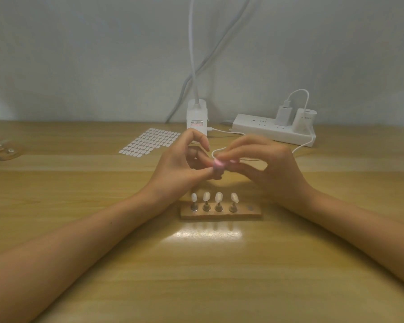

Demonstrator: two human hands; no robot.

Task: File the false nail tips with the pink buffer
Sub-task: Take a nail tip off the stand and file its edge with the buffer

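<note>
Holding the pink buffer [219, 163] pinched in the curled fingers of our right hand [268, 169], we set it against a small piece [216, 174] that our left hand [180, 166] grips between thumb and fingertips. It is most likely the fifth tip on its peg, though it is too blurred to be sure. Both hands hover above the desk [196, 276], just behind the wooden holder [243, 212]. To do this well, we judge that short, light strokes along the tip's edge are best, with the left hand steady so the piece does not twist. Four false nail tips [219, 197] stand upright on the holder, beside one empty slot [250, 208]. Further back lie a sticker sheet [149, 142], a lamp clamp [197, 117], a power strip [261, 129] and a white cable [299, 148], against a pale wall [79, 54].
</note>
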